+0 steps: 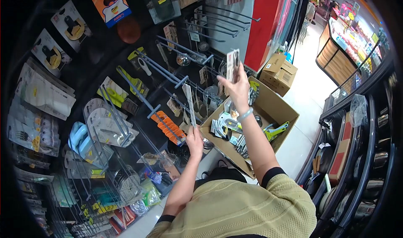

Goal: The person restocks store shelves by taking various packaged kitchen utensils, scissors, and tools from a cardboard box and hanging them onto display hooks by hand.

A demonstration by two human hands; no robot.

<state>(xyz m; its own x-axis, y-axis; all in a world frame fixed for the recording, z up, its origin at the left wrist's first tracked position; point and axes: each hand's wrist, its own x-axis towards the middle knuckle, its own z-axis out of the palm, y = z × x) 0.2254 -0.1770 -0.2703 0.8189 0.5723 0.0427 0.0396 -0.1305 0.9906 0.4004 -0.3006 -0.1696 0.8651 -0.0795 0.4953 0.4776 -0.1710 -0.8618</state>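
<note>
My left hand point(194, 142) is closed on the lower end of a thin white carded package point(189, 103), which stands upright, seen nearly edge-on, near the tip of a display hook point(180, 81). Raised over the box, my right hand point(237, 90) grips another carded package point(230, 65) with a dark item on it; the thumb sticks out to the side. What the packages contain I cannot make out. Below the right hand, an open cardboard box point(275, 101) holds several packaged kitchen tools, among them a green-handled tool point(277, 131).
Long metal hooks stick out from the dark wall on the left, carrying orange packages point(168, 126), a green peeler-like tool point(112, 96) and blue-handled graters point(79, 135). A closed carton point(279, 74) stands behind the box. Shelves with pans point(325, 158) line the right side.
</note>
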